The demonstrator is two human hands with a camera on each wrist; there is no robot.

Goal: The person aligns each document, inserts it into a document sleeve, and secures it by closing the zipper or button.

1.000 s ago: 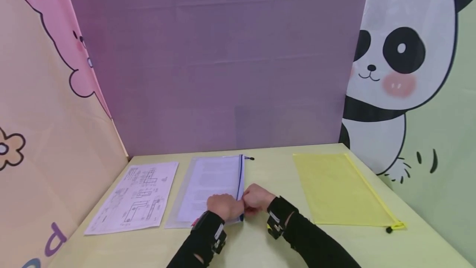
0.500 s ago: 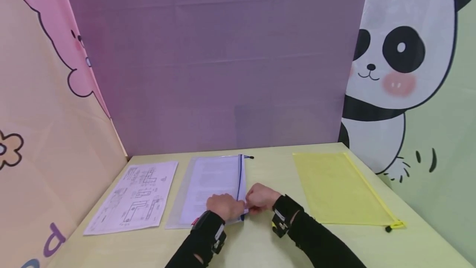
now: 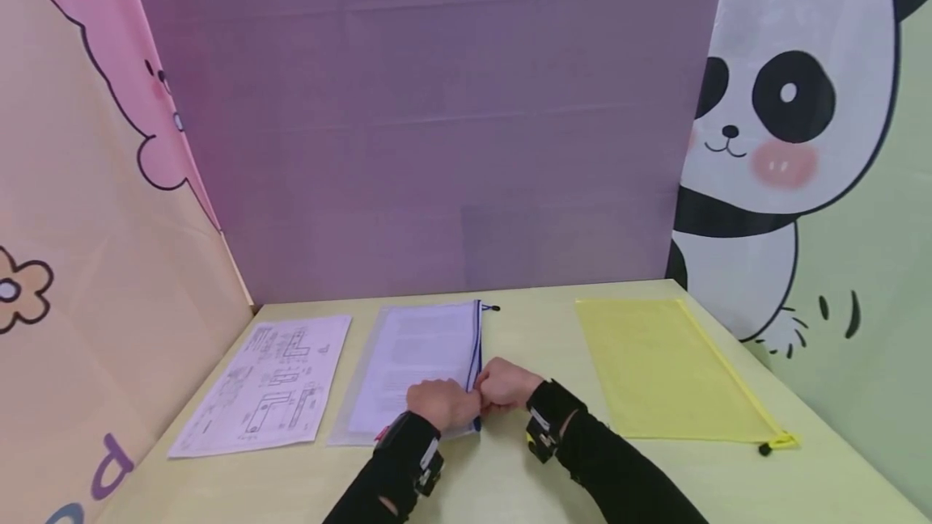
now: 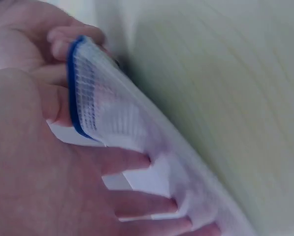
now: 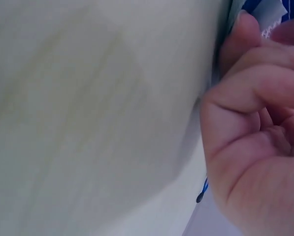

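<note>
A clear mesh zipper pouch with a blue zipper edge lies mid-table, with printed sheets inside it. At its near right corner my left hand grips the edge. In the left wrist view, the left fingers are against the mesh beside the blue-trimmed end. My right hand pinches the pouch's right edge from the other side, beside the left hand. Up close in the right wrist view, the right hand has curled fingers; their tips are partly hidden.
Left of the pouch lies a sheet with technical drawings. A yellow zipper pouch lies flat on the right of the table. The clear pouch's dark zipper pull sticks out at its far end. Printed walls stand around the table.
My right hand shifted slightly right, drawing the pouch's edge outward, then came back left. The zipper edge now looks narrower and more raised. My left hand stayed nearly in place.
</note>
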